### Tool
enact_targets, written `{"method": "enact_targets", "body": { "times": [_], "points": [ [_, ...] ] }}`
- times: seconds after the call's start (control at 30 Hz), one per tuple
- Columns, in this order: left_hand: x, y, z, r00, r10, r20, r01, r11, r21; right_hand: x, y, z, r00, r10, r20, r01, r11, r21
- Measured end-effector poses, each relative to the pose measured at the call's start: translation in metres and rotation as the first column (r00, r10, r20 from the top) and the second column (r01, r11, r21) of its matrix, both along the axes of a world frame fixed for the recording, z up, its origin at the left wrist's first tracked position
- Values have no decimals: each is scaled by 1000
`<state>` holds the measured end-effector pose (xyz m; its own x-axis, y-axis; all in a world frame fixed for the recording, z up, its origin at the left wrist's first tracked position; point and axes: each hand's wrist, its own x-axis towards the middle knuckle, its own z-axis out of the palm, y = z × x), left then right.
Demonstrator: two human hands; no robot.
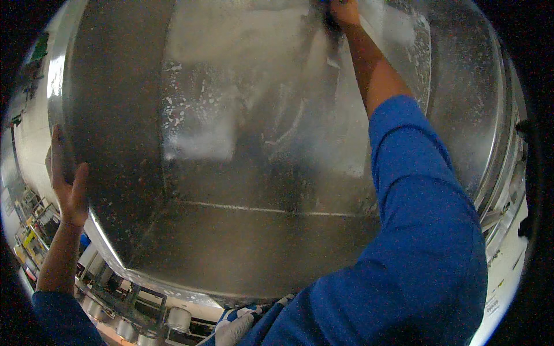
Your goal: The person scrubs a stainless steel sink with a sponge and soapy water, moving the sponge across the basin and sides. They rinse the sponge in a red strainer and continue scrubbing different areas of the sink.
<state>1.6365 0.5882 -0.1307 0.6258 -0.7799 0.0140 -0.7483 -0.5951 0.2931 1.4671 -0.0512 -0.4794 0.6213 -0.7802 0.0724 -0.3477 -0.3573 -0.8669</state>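
Before me is a large stainless-steel basin or hood interior (268, 251), its broad inner panel (259, 108) wet and streaked, with whitish foam spots (175, 112) on the left part. My right hand (345, 15) reaches to the top of the view, closed on a dark, blurred object (331, 21) that lies against the panel; what kind of thing it is cannot be told. At the left, my left hand (69, 186) rests on the metal rim (56, 86), thumb and fingers apart around the edge.
Metal pots (178, 319) stand on shelving beyond the lower left rim. Further racks with assorted items (32, 242) are at the far left. Metal rails (502, 212) run along the right side, beside a pale wall (502, 285).
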Motion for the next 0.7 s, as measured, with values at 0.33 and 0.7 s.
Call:
{"method": "enact_targets", "body": {
  "times": [0.33, 0.7],
  "points": [
    [-2, 0, -8, 971, 64, -229, -113, 971, -209, -60, -5, 58, 544, 348, -764, -811, 453, -371],
    [-1, -3, -3, 997, 68, -20, -68, 997, -21, -31, 228, 52, 831, 456, -318, -550, 592, -589]
  ]
}}
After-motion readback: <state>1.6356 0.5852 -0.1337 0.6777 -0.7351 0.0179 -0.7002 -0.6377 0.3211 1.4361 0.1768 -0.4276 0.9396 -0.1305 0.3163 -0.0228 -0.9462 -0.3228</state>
